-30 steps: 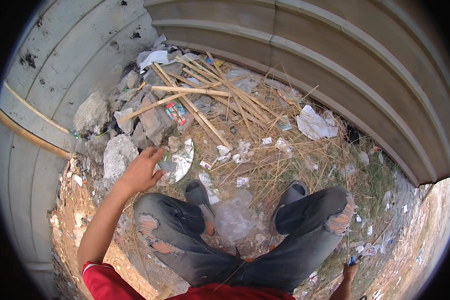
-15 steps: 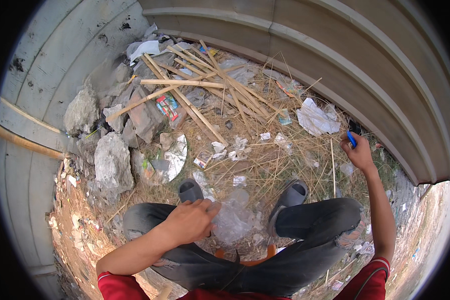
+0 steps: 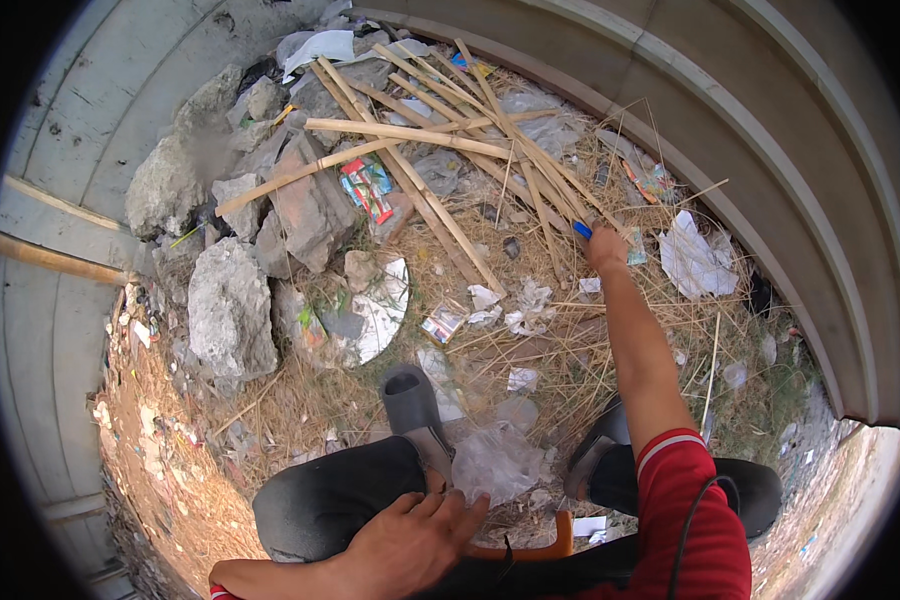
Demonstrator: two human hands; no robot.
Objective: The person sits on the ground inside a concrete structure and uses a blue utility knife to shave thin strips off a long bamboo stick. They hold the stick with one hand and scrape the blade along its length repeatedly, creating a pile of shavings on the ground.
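My right hand (image 3: pixel 606 248) reaches far forward, closed round a small blue plastic object (image 3: pixel 582 230) whose exact kind I cannot make out. It is at the near right ends of a pile of split bamboo strips (image 3: pixel 410 136); whether it touches them I cannot tell. My left hand (image 3: pixel 415 540) lies loosely over my lap, fingers stretched and holding nothing. Just beyond its fingertips a crumpled clear plastic bag (image 3: pixel 498 462) lies on the ground between my feet.
Grey rubble chunks (image 3: pixel 232 322) are heaped on the left. A curved metal sheet wall (image 3: pixel 770 130) bounds the right and far side. Dry grass, a crumpled white sheet (image 3: pixel 695 255), a broken white plate-like piece (image 3: pixel 382 318) and a red packet (image 3: pixel 375 198) litter the ground. An orange seat edge (image 3: pixel 562 535) shows below me.
My right hand has moved forward and left with the blue object, from beside the white sheet to the bamboo strips. My left hand has shifted nearer, and its fingers lie flatter.
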